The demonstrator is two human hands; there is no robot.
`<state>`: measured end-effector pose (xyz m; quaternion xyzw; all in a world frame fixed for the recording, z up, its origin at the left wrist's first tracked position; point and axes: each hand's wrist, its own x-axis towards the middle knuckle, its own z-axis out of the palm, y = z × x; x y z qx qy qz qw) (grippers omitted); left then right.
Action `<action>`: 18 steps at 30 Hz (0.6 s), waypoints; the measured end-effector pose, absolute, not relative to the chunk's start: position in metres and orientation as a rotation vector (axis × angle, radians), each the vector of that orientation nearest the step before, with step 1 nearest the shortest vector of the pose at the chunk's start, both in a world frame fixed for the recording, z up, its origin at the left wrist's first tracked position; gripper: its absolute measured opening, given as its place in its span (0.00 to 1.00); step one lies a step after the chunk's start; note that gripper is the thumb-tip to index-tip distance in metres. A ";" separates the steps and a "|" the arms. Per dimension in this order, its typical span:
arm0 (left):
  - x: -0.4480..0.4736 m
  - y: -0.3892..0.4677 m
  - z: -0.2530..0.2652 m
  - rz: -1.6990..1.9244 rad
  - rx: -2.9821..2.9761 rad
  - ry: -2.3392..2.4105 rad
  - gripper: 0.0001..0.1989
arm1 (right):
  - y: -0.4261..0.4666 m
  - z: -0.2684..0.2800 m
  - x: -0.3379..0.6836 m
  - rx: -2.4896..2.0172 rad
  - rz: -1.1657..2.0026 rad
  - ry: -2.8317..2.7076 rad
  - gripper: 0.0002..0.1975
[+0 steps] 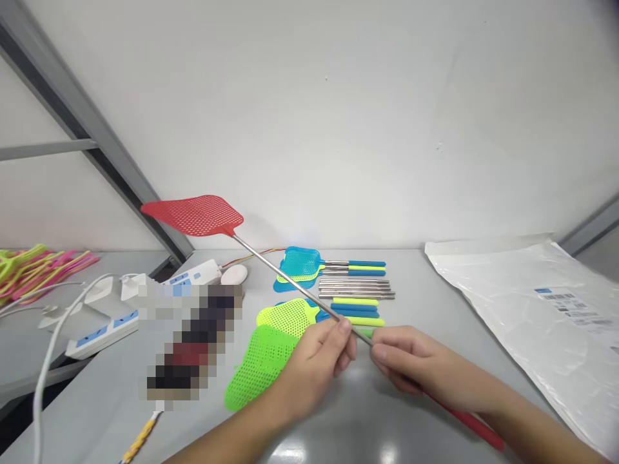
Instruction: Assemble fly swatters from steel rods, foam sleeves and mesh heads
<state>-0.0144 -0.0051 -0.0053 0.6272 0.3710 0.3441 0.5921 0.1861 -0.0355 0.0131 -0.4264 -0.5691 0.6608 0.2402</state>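
Note:
A red fly swatter (198,216) with a metal rod slants across the view, its mesh head raised at the upper left. My left hand (322,354) pinches the rod near its middle. Farther down, my right hand (411,357) is closed around the lower end, where the red handle (476,428) comes out below the palm. Under my left hand lies a green swatter head (264,367), partly covered by it. Behind that rest a yellow mesh head (283,314) and several yellow and blue handles (355,311).
Bare metal rods (356,289) lie in a row, with assembled blue and yellow swatters (302,261) behind. White power strips (109,335) with cables and a pixelated object (193,348) are at left. A white plastic package (527,303) covers the right side. Pink and yellow cords (43,270) lie far left.

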 end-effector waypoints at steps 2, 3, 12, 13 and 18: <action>-0.014 -0.001 -0.009 0.836 1.397 0.895 0.24 | -0.035 0.012 0.185 -1.200 1.804 -1.551 0.18; -0.015 0.002 -0.010 0.871 1.367 0.912 0.24 | -0.036 0.012 0.185 -1.213 1.805 -1.547 0.18; -0.025 0.009 -0.006 0.934 1.323 0.837 0.23 | -0.043 0.018 0.175 -1.205 1.881 -1.598 0.17; -0.024 0.009 -0.005 0.975 1.316 0.848 0.23 | -0.042 0.020 0.174 -1.218 1.851 -1.636 0.18; -0.024 0.016 -0.003 1.072 1.284 0.864 0.25 | -0.039 0.024 0.174 -1.251 1.785 -1.744 0.19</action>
